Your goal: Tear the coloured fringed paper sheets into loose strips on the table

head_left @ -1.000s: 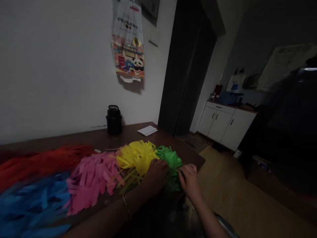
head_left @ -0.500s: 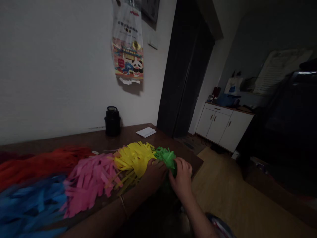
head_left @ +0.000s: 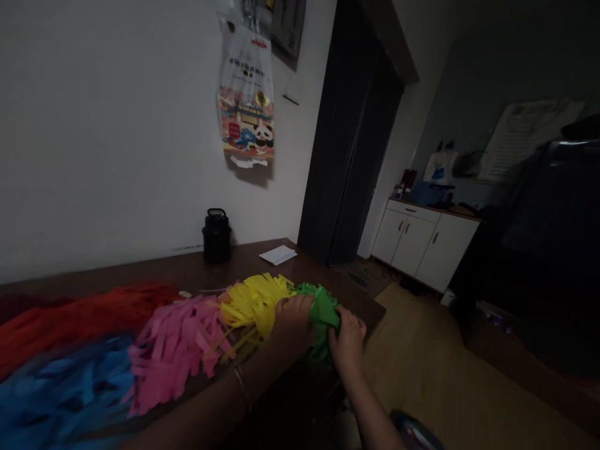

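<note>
A bundle of green strips (head_left: 323, 312), paper or cloth, lies at the right end of the table, with a folded flat part raised between my hands. My left hand (head_left: 294, 315) has its fingers curled on the left side of this bundle, a bracelet on its wrist. On the other side my right hand (head_left: 349, 334) pinches the green strips between thumb and fingers. Yellow strips (head_left: 253, 300) lie just left of my left hand, partly behind it. Further left are pink strips (head_left: 180, 350), blue strips (head_left: 70, 387) and red strips (head_left: 98, 312).
A black lidded jar (head_left: 216, 237) and white paper (head_left: 278, 254) stand or lie near the wall on the brown table (head_left: 337, 281). A printed plastic bag (head_left: 247, 100) hangs above. Beyond the table's right edge are wooden floor (head_left: 422, 350) and a white cabinet (head_left: 422, 240).
The green strips have been lifted and folded up between my hands, showing a broad flat part. My right hand has shifted slightly down. The view has tilted slightly.
</note>
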`<state>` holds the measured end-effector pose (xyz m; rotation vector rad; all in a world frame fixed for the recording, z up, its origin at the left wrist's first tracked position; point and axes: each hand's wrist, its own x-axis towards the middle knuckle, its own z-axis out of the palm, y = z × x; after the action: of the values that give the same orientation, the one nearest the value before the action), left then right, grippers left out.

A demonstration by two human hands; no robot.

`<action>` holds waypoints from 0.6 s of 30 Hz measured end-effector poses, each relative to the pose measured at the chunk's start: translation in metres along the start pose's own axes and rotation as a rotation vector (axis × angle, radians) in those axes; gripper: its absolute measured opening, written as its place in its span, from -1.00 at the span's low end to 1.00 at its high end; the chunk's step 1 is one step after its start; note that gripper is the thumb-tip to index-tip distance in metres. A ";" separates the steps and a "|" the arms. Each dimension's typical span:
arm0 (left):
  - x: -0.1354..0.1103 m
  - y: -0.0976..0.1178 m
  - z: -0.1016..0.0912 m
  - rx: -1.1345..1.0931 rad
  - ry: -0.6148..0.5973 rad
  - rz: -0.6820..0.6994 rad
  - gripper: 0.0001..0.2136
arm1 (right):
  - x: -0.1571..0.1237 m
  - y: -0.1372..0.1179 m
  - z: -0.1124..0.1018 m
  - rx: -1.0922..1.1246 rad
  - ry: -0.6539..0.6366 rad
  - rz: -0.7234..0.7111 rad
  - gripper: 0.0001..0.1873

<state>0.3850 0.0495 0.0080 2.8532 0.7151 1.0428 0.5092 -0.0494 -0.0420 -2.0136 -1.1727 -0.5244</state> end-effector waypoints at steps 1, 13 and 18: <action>0.002 0.005 0.000 -0.011 -0.005 0.030 -0.69 | 0.000 -0.003 0.000 0.000 -0.001 -0.001 -0.54; 0.018 -0.006 -0.022 -0.520 0.057 -0.103 -0.85 | 0.016 0.006 0.006 -0.030 0.094 0.173 -0.45; 0.024 -0.025 -0.041 -0.865 0.245 -0.377 -0.83 | 0.015 0.016 0.017 -0.066 0.049 0.221 -0.54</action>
<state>0.3659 0.0763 0.0502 1.8089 0.5774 1.2426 0.5306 -0.0335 -0.0496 -2.1416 -0.8997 -0.5029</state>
